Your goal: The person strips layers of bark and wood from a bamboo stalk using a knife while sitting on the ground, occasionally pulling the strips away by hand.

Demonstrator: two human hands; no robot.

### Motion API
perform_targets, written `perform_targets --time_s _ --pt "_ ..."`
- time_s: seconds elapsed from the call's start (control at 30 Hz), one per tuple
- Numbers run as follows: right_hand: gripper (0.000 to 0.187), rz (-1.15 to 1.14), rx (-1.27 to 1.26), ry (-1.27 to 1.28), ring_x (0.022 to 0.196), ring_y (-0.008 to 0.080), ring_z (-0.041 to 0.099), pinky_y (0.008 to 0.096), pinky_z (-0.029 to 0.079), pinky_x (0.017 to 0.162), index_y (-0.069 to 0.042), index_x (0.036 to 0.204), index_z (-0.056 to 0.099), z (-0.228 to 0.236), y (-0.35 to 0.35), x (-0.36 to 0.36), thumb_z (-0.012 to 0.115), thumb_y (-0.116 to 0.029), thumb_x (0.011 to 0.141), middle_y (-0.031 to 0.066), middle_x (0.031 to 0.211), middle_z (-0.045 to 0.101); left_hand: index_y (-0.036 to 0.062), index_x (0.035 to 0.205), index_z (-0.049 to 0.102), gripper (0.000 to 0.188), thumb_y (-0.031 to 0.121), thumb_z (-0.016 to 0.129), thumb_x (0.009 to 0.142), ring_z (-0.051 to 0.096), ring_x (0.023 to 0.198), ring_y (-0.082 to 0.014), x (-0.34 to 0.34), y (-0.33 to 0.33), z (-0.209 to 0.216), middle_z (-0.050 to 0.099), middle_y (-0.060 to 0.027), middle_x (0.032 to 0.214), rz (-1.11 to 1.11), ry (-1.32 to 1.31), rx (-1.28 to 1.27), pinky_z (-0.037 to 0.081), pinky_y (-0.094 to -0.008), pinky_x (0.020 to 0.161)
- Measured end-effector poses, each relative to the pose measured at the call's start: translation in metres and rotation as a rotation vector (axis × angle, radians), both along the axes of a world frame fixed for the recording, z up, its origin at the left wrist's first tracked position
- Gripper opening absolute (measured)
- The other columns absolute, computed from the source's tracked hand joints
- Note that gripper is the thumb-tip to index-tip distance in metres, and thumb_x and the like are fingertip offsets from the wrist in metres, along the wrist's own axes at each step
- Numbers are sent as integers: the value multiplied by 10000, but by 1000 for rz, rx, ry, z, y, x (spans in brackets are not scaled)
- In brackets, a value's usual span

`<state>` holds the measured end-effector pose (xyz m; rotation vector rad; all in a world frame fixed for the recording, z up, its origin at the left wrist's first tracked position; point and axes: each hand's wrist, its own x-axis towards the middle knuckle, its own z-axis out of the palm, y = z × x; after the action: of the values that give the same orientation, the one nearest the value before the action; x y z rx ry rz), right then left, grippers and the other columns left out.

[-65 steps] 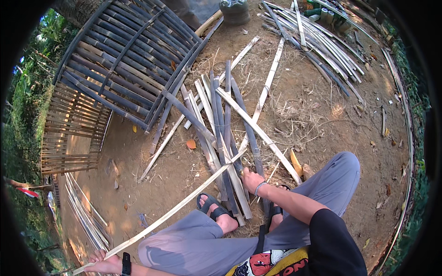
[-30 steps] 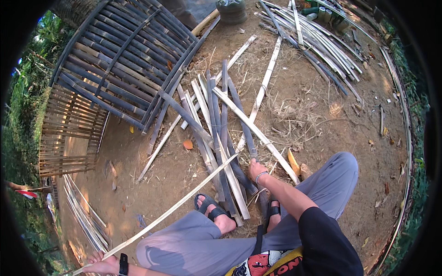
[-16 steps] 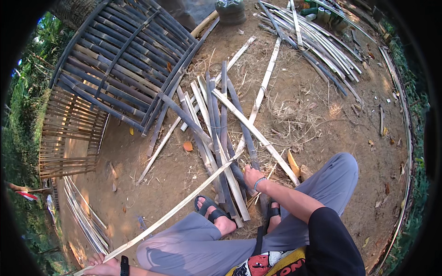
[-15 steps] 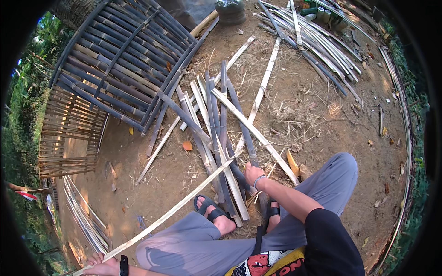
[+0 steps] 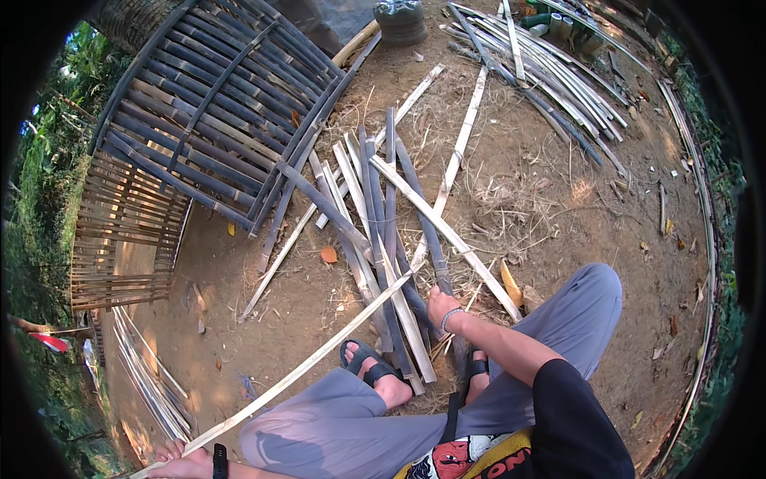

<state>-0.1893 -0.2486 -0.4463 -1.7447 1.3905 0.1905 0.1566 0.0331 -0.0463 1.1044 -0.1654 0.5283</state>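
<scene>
A long pale bamboo strip [image 5: 307,363] slants from the lower left across my left knee, its far end lying over the bamboo pieces in the middle. Near its lower-left end my left hand [image 5: 179,461] is closed around it. My right hand [image 5: 441,307] is a fist in front of my feet, beside the pile; what it grips is hidden by the fingers. Just beyond that fist ends a dark bamboo slat [image 5: 423,207]. Several dark and pale split bamboo pieces [image 5: 407,331] lie crossed in front of my sandalled feet.
A dark bamboo slatted frame [image 5: 215,104] stands at the far left, with a lighter slatted panel [image 5: 128,231] beside it. Bundled strips [image 5: 550,80] lie at the far right, more strips [image 5: 152,383] at the left. Shavings [image 5: 511,195] and dry leaves cover the dirt.
The view has shifted very slightly. Both hands keep nearly the same places, and the long strip still lies across my left knee.
</scene>
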Motion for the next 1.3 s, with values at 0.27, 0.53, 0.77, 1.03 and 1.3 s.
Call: perform_targets --time_s 0.27,0.53,0.77,1.03,1.3 --pt "404 391 -6 196 992 387 638 407 544 794 143 1075 575 1 -33 -5 526 -188 849 308 1053 616 138 616 339 583 615 306 949 256 413 -84 -23 -24 14 301 20 526 -32 -11 -36 160 -209 352" --pt "331 186 -119 -236 801 502 602 545 486 755 68 973 453 127 39 14 493 -255 913 343 798 611 140 680 334 529 586 312 964 248 404 -54 -42 -26 17 317 26 552 -188 -110 -110 161 -197 342" --pt "251 376 -303 -826 752 489 581 544 464 647 22 1011 378 250 153 61 521 -157 910 313 772 590 137 681 366 528 591 354 951 244 403 -56 -79 -39 42 301 31 534 -226 -109 -207 190 -198 372" --pt "253 140 -250 -500 666 496 577 562 453 591 54 1006 374 204 131 52 485 -162 933 321 680 575 148 678 347 511 580 384 949 285 406 -67 -82 -73 66 314 26 535 -150 -48 -168 205 -215 385" --pt "242 68 -309 -559 675 511 567 564 451 596 30 1006 347 229 126 65 475 -164 940 316 674 570 139 704 371 471 536 476 936 354 440 -65 -87 -118 88 399 10 572 -197 -79 -141 277 -200 399"
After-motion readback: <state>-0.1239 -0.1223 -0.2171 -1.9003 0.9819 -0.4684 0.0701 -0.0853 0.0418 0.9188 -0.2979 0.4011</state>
